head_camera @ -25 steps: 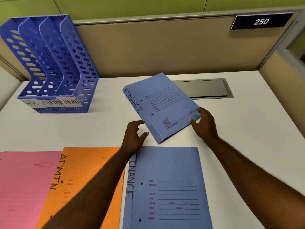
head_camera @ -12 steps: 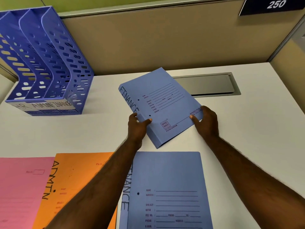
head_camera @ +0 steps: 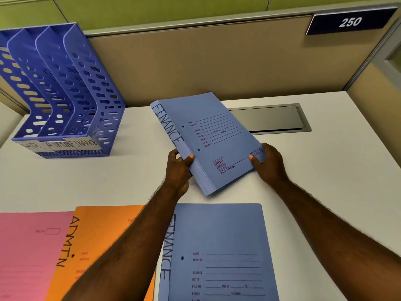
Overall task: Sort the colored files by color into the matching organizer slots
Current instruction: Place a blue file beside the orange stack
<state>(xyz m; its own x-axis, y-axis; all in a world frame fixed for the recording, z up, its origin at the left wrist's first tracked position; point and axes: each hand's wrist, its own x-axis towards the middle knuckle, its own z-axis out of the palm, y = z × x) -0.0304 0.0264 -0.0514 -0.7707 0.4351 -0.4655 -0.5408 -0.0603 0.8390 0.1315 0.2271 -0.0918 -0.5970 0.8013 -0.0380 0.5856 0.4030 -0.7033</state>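
While both hands grip it, the blue card file marked FINANCE (head_camera: 213, 140) hangs tilted right of the blue perforated plastic organizer (head_camera: 65, 101) | left hand (head_camera: 179, 170) pinches its spine edge, right hand (head_camera: 268, 165) its lower corner (thumbs on top) | second blue file (head_camera: 219, 246), orange ADMIN file (head_camera: 102, 233) and pink file (head_camera: 28, 253) lie flat nearer than the organizer on the white desk (head_camera: 325, 170).
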